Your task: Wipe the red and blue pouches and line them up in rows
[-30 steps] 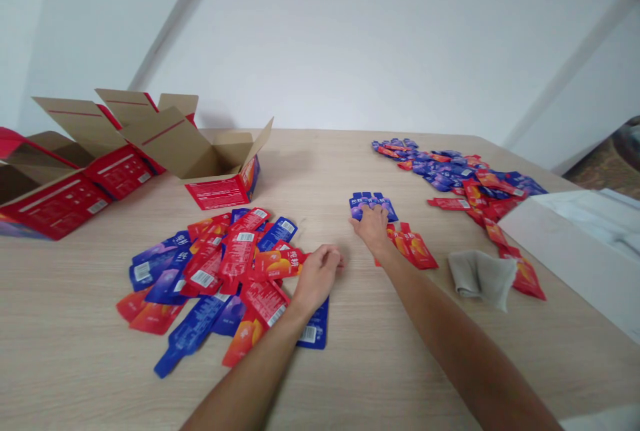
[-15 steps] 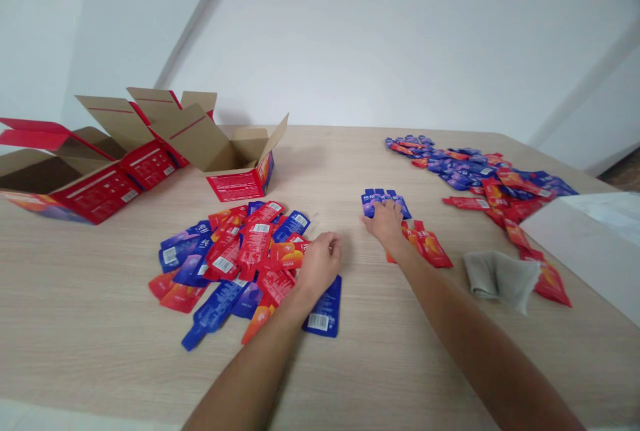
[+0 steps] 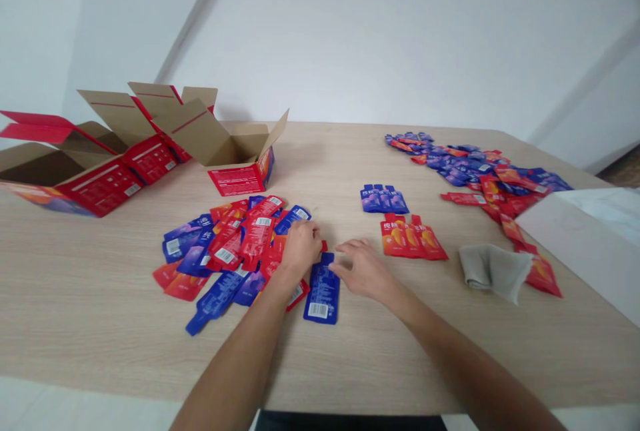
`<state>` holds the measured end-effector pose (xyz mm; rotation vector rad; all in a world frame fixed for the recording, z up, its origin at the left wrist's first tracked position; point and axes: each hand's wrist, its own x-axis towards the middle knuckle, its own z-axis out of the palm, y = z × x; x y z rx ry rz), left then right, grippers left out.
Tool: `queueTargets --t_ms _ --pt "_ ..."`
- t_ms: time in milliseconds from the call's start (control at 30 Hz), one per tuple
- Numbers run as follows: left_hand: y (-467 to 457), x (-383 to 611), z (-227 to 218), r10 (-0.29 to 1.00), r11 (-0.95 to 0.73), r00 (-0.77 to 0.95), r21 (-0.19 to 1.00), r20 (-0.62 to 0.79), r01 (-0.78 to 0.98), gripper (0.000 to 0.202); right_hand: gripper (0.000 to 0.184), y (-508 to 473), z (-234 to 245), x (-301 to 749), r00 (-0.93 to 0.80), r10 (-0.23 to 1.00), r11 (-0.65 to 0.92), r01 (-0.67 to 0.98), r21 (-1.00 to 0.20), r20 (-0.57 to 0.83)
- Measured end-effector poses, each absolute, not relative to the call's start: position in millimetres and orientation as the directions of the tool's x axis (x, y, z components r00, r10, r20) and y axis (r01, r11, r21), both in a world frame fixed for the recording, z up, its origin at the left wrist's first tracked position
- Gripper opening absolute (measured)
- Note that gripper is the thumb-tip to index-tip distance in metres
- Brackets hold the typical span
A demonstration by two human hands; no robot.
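Step looks like sorting pouches by colour, picking from the mixed pile (image 3: 257,241) just left of and under the left hand (image 3: 303,244). Left fingers curled narrow over the pile's edge; can't tell if they grip a pouch. Right hand (image 3: 361,268) has thumb spread from fingers, nothing visible in it; thumb tip is at or just beside the loose blue pouch (image 3: 321,292), which lies flat, barcode side up, between the hands and nearer the body. Red row (image 3: 413,239) of overlapping pouches sits just beyond the right hand to its right, blue row (image 3: 384,200) farther out. Judging from the pose, next move calls for a thumb-and-finger pinch on a thin pouch edge without dragging neighbours.
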<state>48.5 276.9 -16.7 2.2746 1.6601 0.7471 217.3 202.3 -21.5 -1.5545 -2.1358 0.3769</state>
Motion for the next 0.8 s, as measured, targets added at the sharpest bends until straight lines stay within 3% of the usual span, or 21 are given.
queueTargets --t_ms 167,433,600,800 --pt "266 60 -17 0.945 -0.326 0.279 0.526 0.169 0.785 0.026 0.059 186 -23 207 -0.295 0.947 0.319 0.826 -0.465 0.126" --pt "248 73 -18 0.900 -0.418 0.420 0.501 0.116 0.757 0.021 0.053 204 -51 229 -0.061 0.974 0.161 0.861 -0.482 0.216" --pt "244 78 -22 0.895 -0.414 0.436 0.543 0.096 0.730 0.040 0.052 214 -58 243 0.074 0.960 0.104 0.801 -0.590 0.270" --pt "242 87 -36 0.910 -0.377 0.395 0.658 0.130 0.652 0.049 0.049 216 -63 239 0.202 0.937 0.094 0.638 -0.764 0.285"
